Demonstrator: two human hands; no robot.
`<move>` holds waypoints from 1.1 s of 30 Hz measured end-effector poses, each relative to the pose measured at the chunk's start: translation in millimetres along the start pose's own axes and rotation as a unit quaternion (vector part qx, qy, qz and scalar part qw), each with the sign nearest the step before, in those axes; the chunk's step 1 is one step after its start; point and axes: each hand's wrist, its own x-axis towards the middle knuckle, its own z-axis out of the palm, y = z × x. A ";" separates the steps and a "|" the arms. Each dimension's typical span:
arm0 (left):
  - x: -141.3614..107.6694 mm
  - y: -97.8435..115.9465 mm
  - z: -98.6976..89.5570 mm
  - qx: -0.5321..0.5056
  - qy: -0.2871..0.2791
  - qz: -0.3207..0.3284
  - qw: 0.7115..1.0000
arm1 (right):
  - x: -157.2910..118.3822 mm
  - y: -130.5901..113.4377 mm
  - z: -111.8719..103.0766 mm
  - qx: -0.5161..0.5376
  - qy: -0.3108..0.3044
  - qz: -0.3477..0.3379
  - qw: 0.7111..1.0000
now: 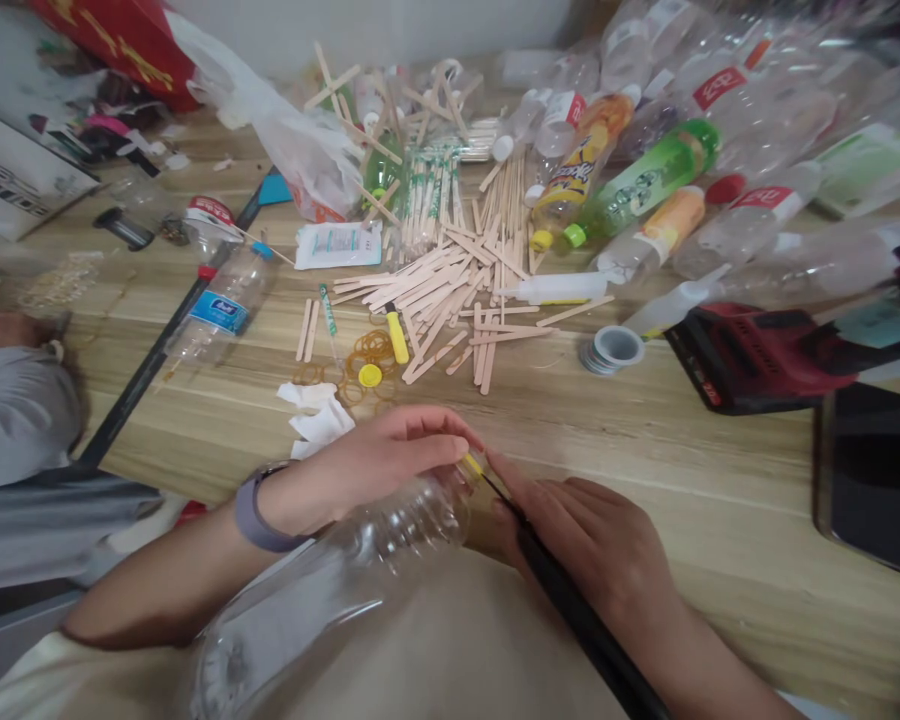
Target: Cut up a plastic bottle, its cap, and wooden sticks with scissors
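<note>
A clear, ribbed plastic bottle (pixel 322 580) lies tilted in front of my body, its neck up and to the right. My left hand (pixel 390 450) is closed around the neck end, thumb and fingers near a yellow ring (pixel 472 463) there. In my right hand (pixel 592 540) is a long black-handled tool (pixel 562 580) with a thin dark tip. That tip touches or nearly touches the yellow ring; its exact kind I cannot make out. Just beyond my left hand lie a yellow bottle cap (pixel 370 375), rubber bands (pixel 375 346) and crumpled white tissue (pixel 322 425).
Wooden sticks (pixel 450 265) are heaped mid-table. Several bottles, among them a green one (pixel 652 175), crowd the back right. A red-black power tool (pixel 757 355), a wire spool (pixel 613 350) and a dark phone (pixel 877 480) lie right. Another person's sleeve (pixel 22 410) is at left.
</note>
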 end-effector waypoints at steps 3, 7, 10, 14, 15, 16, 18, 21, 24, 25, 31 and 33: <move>-0.7 -3.4 -1.6 -0.036 -0.004 0.001 0.999 | -0.1 -0.9 0.9 -0.007 0.002 0.004 1.000; -0.5 -7.2 -0.8 -0.117 -0.006 -0.009 0.993 | -0.7 -0.7 2.3 -0.010 0.012 0.004 1.000; 0.3 -9.7 1.7 -0.170 -0.001 -0.008 0.985 | -0.3 -1.6 3.4 -0.011 0.014 0.012 1.000; -0.7 -11.5 4.8 -0.209 -0.005 -0.004 0.978 | -2.6 -2.8 5.8 -0.015 0.000 0.024 1.000; -1.5 -11.4 5.0 -0.209 0.001 -0.005 0.978 | -3.9 -2.0 6.0 -0.013 -0.003 0.024 1.000; -2.3 -11.3 4.9 -0.209 0.005 -0.004 0.978 | -5.4 -0.4 5.7 -0.010 -0.002 0.025 1.000; -3.4 -11.6 3.3 -0.206 0.005 0.002 0.979 | -8.6 5.6 3.3 -0.023 0.012 0.027 0.999; -2.0 -14.8 -1.3 -0.209 -0.015 0.006 0.978 | -12.4 21.2 -4.4 -0.143 0.010 0.020 0.989; 1.3 -19.4 -4.8 -0.218 -0.036 0.005 0.975 | -15.6 40.7 -11.5 -0.296 -0.032 0.013 0.955; 2.2 -20.5 -5.1 -0.222 -0.045 0.006 0.974 | -17.0 47.2 -12.7 -0.325 -0.042 0.016 0.945; 1.6 -17.1 -0.6 -0.219 -0.073 -0.003 0.973 | -23.4 69.6 -14.1 -0.332 -0.125 0.088 0.931; 0.9 -14.7 1.3 -0.213 -0.068 -0.007 0.975 | -18.8 63.5 -15.9 -0.323 -0.126 0.113 0.931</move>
